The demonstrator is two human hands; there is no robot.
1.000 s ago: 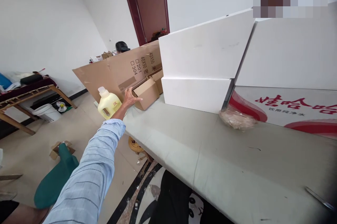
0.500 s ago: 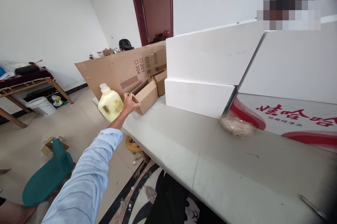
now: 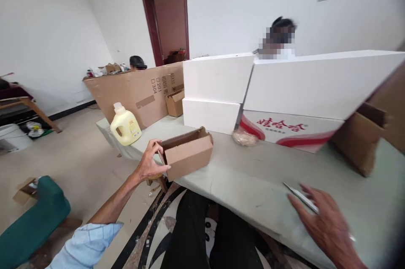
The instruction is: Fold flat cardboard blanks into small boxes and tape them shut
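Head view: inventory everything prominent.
Held box: one, brown, near edge
Jug: one, yellow, table's left
Cardboard panel: one, brown, behind jug
Small box: one, brown, back
White boxes: three, white, back
Printed box: one, red and white, back
Plastic bundle: one, clear, centre
Tool: one, silver, right
Table: one, greenish, centre
Far cardboard: count unclear, brown, right
Seat: one, green, left
Other people: two, part hidden, back
Legs: two, black, bottom
Left hand: one, blue sleeve, holding box
Right hand: one, by tool

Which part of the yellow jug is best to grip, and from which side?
Probably the loop handle, coming from the picture's left: it stands out on that side of the yellow jug, its opening admits fingers, and the jug stands upright on the table.
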